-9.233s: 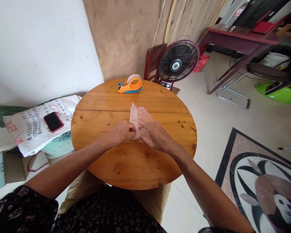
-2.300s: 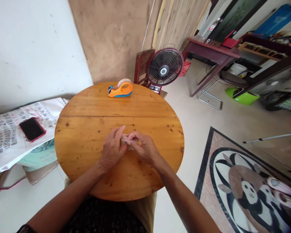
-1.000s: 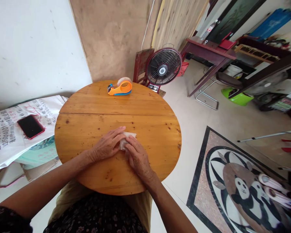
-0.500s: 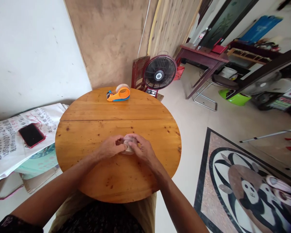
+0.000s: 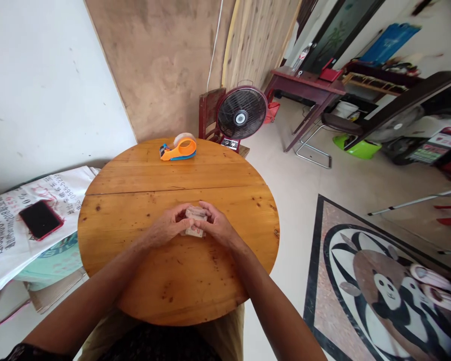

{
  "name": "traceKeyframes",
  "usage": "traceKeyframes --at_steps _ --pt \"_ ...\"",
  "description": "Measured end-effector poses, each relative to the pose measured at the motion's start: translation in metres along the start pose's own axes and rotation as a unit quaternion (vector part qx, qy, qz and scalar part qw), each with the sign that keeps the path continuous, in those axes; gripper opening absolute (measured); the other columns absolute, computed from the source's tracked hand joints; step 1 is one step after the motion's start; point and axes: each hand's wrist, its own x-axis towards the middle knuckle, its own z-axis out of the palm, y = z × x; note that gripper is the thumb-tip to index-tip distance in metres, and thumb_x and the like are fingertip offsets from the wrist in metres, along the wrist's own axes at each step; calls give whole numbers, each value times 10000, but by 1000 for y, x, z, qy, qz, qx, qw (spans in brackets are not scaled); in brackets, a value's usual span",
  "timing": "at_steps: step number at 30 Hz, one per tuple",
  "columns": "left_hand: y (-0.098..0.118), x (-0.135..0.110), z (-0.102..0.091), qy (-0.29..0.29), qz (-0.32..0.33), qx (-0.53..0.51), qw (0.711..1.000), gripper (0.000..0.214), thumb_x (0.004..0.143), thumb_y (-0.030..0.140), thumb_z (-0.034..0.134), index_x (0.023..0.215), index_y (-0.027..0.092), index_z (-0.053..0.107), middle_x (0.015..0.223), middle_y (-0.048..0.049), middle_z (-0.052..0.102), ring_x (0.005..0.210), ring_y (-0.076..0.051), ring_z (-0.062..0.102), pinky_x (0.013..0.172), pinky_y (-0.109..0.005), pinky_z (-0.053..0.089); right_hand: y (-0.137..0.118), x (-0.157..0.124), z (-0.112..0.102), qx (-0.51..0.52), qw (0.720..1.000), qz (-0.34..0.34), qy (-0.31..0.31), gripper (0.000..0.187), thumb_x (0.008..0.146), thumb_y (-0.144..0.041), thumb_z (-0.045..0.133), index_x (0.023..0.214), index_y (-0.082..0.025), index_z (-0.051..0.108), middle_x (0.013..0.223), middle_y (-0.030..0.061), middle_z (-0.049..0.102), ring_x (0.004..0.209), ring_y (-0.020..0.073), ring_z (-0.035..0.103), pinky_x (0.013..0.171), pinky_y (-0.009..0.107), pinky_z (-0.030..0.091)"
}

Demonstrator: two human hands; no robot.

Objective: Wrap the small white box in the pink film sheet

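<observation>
A small pale packet with red marks [image 5: 195, 231] sits low over the middle of the round wooden table [image 5: 180, 286]; its top looks clear or pinkish, and its exact kind I cannot make out. From the left side, my left hand [image 5: 172, 221] grips it, thumb across the front and fingers curled behind. My right hand [image 5: 221, 226] closes on the other side, its thumb meeting the left thumb at the packet's front face. Beyond both hands, near the far edge, stands an orange and blue tape dispenser [image 5: 178, 149] with a roll of clear tape.
Left of the table, a phone with a red case [image 5: 41, 219] lies on a white printed sack [image 5: 3, 250]. A fan [image 5: 241, 114] stands on a wooden chair [image 5: 209, 113] behind the table. Farther right are a dark red desk [image 5: 308, 85] and a panda-patterned floor inlay [image 5: 361, 271].
The hands have shifted on the packet, so more of its front with red print shows between the thumbs. The whole view has turned slightly.
</observation>
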Motion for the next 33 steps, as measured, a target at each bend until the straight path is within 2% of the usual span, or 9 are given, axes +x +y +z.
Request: traceKeyframes --at_steps 3,8,12,17,22,27,30,33 --pt "-12 3 0 -3 -9 -62 998 522 831 407 668 1283 163 576 1157 -116 693 1010 -241 662 867 -363 530 3 3 1 40 999 27 16 574 793 -331 694 1321 -178 527 1194 116 704 1036 240 700 856 368 576" --pt "-25 7 0 69 -34 -73 994 659 795 390 694 1371 143 491 1198 -134 674 1028 -234 661 917 -393 514 8 1 9 -60 995 36 72 599 776 -341 688 1331 -174 536 1245 141 672 1086 261 670 941 422 536" --pt "-25 10 2 67 -49 -49 995 708 783 392 692 1392 117 459 1120 -131 696 981 -226 674 880 -387 528 11 2 10 -57 994 13 91 551 796 -329 664 1317 -197 544 1198 127 697 1021 234 696 889 385 562" --pt "-22 7 9 86 -28 -19 996 653 812 389 653 1387 143 466 1261 -148 640 1095 -243 646 920 -402 529 8 6 7 -27 994 4 103 473 797 -306 631 1247 -178 561 1126 120 714 1000 217 698 862 360 569" --pt "-22 5 12 103 -10 11 995 615 810 347 643 1364 129 489 1265 -147 633 1094 -245 642 952 -413 520 -5 14 2 -27 994 15 103 290 809 -323 609 1069 -197 641 962 60 745 844 184 706 751 309 573" --pt "-27 6 12 81 8 -22 996 659 827 338 621 1421 134 422 1285 -152 622 1101 -238 640 956 -407 519 -14 26 -5 -77 990 14 114 178 805 -322 585 828 -210 721 810 19 753 746 177 685 725 298 543" --pt "-28 8 13 73 11 -46 996 680 823 336 628 1436 137 409 1322 -158 597 1134 -245 623 965 -402 514 -17 28 -6 -72 991 17 116 178 795 -316 594 800 -218 742 782 8 756 717 176 679 699 289 534" --pt "-24 9 14 60 1 -67 996 728 818 344 638 1463 144 366 1268 -151 626 1071 -238 646 902 -385 541 -21 24 -5 -53 992 21 114 176 792 -311 603 796 -221 755 793 8 762 727 182 690 686 283 539"
